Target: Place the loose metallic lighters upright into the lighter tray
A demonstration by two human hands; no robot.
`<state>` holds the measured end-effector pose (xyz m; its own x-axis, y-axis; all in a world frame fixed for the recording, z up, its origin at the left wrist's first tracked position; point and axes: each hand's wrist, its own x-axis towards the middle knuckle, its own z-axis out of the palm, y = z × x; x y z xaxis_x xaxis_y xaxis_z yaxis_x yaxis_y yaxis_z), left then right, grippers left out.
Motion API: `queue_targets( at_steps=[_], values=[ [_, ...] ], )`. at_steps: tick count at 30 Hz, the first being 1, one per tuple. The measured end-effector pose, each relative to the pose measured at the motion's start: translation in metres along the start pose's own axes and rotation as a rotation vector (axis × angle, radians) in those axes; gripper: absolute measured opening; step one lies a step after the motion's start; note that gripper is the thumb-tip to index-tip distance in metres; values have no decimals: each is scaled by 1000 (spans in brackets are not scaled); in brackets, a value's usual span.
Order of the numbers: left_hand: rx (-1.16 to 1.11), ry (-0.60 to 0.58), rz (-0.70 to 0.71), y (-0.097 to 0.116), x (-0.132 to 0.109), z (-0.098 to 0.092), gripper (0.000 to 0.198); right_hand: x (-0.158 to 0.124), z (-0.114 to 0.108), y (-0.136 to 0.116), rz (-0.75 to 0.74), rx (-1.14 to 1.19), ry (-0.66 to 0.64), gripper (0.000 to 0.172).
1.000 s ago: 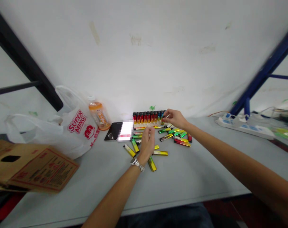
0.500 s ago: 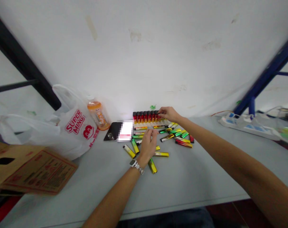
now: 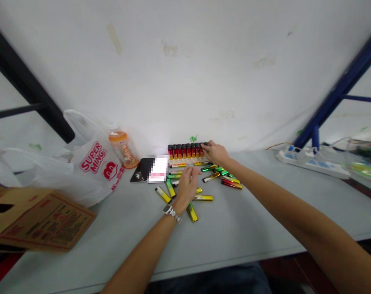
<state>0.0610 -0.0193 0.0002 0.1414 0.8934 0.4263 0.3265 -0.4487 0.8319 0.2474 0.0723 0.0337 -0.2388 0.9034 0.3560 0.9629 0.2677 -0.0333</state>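
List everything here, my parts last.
Upright lighters: one row, red, yellow, black, rear
Holder: one, whitish, beneath them
Loose lighters: many, yellow, green, red, before holder
Flat device: one, black, beside holder
Bottle: one, orange, beside bag
Bag: one, white, left
Box: one, brown, front left
Power strip: one, white, right
Cables: several, mixed, far right
Posts: two, black left, blue right
Table: one, grey, below
Wall: one, white, behind
Watch: one, silver, left wrist
Trousers: one, dark, bottom
Left hand: one, over loose lighters
Right hand: one, row's right end
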Motion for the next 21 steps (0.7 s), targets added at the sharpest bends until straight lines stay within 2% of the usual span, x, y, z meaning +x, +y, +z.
queue_targets(
  at_steps=[3, 6, 8, 10, 13, 17, 21],
  values=[
    [8, -8, 11, 0, 0, 1, 41, -12, -3, -6, 20, -32, -50, 54],
    [36, -18, 24, 0, 1, 1, 42, -29, -10, -8, 33, 50, -55, 60],
    [60, -31, 36, 0, 2, 2, 41, -45, -16, -6, 12, 127, -29, 53],
    [94, -55, 63, 1, 1, 3, 40, -65, -24, -3, -44, 173, -17, 37],
    [149, -87, 116, 5, 0, 5, 39, -97, -35, 2, -82, 162, -95, 19],
    [195, -98, 150, 8, -3, 7, 40, -127, -44, 7, -28, 69, -202, 14],
    [191, -100, 151, 8, -3, 6, 40, -134, -44, 7, -3, 22, -255, 9]
  ],
)
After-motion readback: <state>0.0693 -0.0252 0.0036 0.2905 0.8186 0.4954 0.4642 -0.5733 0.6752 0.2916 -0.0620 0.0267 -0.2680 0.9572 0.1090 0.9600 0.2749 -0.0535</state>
